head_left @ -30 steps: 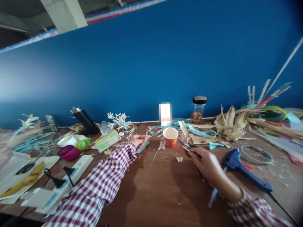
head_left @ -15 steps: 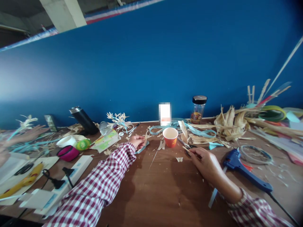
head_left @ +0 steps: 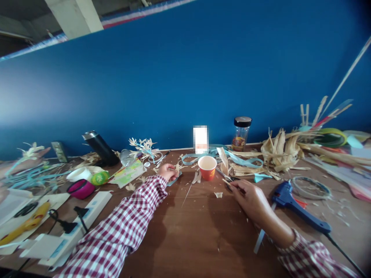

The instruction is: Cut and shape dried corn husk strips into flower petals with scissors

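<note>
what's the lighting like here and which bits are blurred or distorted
Head view: pale glare on the left of the blue partition, soft shadows on the brown table; head view: a pixelated white patch at centre back, the other person's hand smeared at far left, edges stretched, the red cup and right hand clearer.

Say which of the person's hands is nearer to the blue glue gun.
Right. The right hand is close beside the blue glue gun, on its left; the left hand is much farther left, past the paper cup.
</note>
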Demonstrator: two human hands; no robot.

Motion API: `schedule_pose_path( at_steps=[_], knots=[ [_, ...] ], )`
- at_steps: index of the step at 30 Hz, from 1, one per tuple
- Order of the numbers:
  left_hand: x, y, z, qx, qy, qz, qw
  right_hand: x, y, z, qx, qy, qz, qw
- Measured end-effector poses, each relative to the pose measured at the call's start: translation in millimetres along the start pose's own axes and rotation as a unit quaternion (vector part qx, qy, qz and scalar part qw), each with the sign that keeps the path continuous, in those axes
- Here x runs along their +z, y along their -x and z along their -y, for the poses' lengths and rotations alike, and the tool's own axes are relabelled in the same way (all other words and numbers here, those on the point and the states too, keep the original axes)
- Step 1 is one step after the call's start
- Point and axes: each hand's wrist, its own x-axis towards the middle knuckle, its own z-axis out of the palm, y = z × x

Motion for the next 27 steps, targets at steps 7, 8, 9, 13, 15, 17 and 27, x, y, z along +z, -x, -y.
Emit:
schedule_pose_path(
  at_steps=[7,8,9,13,15,17,27],
  knots=[
    [0.4,-1,1,0.015,0.011,0.023,1.000,0,0,0,0.001,-0.001,0.001,1.000],
    [0.0,0,1,0.017,0.010,0.022,1.000,0,0,0,0.002,0.000,0.002,1.000],
    [-0.5,1,1,0.021,0.009,0.022,1.000,0,0,0,0.004,0.001,0.002,1.000],
    [-2.4,5,-2,0.034,0.019,0.023,0.999,1,0,0,0.001,-0.002,0.002,1.000],
    [-1.9,8,-5,0.041,0.040,0.029,0.998,1,0,0,0.001,-0.003,0.004,1.000],
    [-0.1,11,-8,0.046,0.068,0.040,0.996,1,0,0,0.003,-0.005,0.006,1.000],
    [38.6,76,3,0.052,0.189,0.198,0.960,2,2,3,-0.009,-0.003,0.013,1.000]
  ],
)
